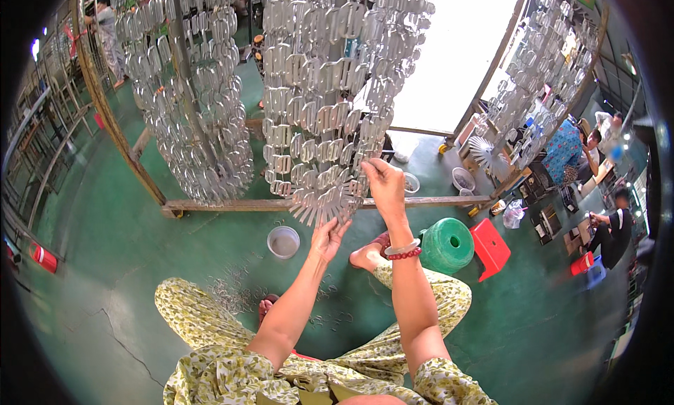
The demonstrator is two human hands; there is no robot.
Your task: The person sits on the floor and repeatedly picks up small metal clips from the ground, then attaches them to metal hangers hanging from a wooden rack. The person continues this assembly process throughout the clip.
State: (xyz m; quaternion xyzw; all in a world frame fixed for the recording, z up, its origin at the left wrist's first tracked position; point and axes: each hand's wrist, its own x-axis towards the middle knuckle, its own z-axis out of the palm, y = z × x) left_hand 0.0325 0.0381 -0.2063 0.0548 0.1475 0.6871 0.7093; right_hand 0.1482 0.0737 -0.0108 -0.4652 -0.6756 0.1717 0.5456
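Note:
A tall bundle of shiny, oval metal pieces (pixel 323 117) hangs in tiers in front of me. At its bottom, flat metal strips (pixel 324 203) spread out like a fan. My left hand (pixel 328 241) is just under that fan, palm turned up and fingers stretched and apart, the tips at the strip ends. Higher up, at the bundle's right edge, my right hand (pixel 386 185) has thumb and fingers pinched together against the hanging pieces. What exactly is between those fingertips is too small to make out. A red bead bracelet (pixel 404 255) and a pale bangle are on my right wrist.
A similar bundle (pixel 189 103) hangs at left, another (pixel 540 75) at right, within a wooden frame (pixel 239 205). Below are a white bowl (pixel 283 242), scattered metal bits (pixel 235 289), a green round stool (pixel 448 245) and a red stool (pixel 489 249). People sit working at far right.

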